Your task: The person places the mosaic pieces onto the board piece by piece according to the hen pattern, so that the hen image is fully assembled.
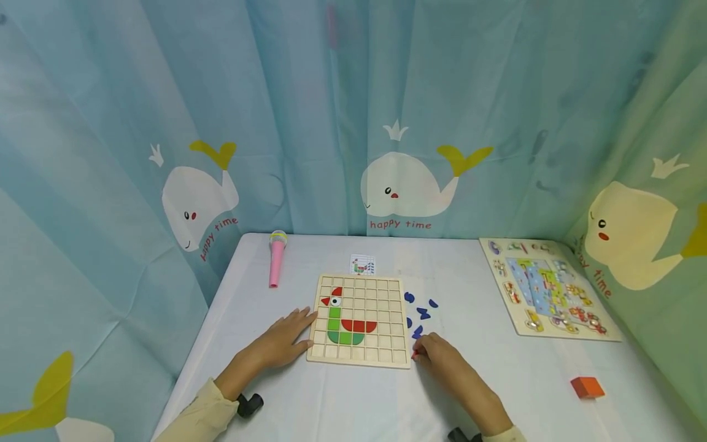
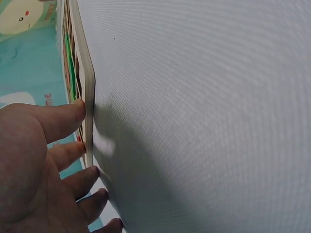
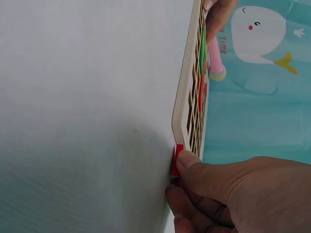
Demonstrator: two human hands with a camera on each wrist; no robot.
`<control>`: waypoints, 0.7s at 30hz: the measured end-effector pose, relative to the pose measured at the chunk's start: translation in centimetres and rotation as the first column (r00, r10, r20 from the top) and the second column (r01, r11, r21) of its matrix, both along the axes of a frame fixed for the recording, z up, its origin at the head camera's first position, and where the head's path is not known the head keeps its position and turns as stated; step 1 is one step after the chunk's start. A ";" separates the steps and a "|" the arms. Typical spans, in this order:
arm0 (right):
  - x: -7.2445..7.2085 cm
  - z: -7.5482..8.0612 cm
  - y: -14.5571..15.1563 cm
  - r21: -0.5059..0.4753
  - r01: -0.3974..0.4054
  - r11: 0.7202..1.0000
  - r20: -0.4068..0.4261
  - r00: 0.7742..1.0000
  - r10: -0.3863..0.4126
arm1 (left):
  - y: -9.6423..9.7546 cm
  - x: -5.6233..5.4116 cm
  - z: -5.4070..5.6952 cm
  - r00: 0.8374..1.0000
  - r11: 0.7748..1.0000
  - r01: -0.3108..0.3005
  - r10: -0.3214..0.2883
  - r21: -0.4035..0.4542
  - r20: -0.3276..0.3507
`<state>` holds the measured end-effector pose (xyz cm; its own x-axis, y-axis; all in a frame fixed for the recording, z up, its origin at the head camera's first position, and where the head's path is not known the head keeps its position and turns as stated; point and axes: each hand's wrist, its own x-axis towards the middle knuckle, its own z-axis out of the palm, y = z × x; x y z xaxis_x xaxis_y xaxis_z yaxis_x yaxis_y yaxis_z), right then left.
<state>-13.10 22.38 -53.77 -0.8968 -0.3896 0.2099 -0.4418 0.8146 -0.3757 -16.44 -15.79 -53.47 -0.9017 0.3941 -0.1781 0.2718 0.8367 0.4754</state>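
A wooden grid board (image 1: 381, 353) lies on the table with red, green and light green tiles laid in it as a bird shape, plus a white tile with an eye. My left hand (image 1: 284, 339) rests at the board's left edge, fingers spread; in the left wrist view its thumb touches the rim. At the board's near right corner, my right hand (image 1: 442, 359) pinches a small red tile (image 3: 178, 160) between thumb and fingers, low by the table. Several blue tiles (image 1: 423, 313) lie loose just beyond that hand, right of the board.
Behind the board lies a small picture card (image 1: 363, 264) showing a bird. A pink toy microphone (image 1: 275, 261) is at the back left. A wooden picture puzzle (image 1: 544, 328) lies at the back right, and an orange block (image 1: 588, 387) sits at the near right. A whale-print curtain (image 1: 309, 123) surrounds the table.
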 end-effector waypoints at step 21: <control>-0.2 2.0 -10.0 -0.063 -0.070 0.996 -0.002 0.998 0.070 | -0.1 0.0 -0.2 1.000 1.000 0.001 -0.001 0.007 -0.008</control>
<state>-13.26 12.37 -51.76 -0.8679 -0.4369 0.2362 -0.4966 0.7565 -0.4255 -16.44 -15.91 -53.66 -0.9027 0.3959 -0.1686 0.2760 0.8333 0.4790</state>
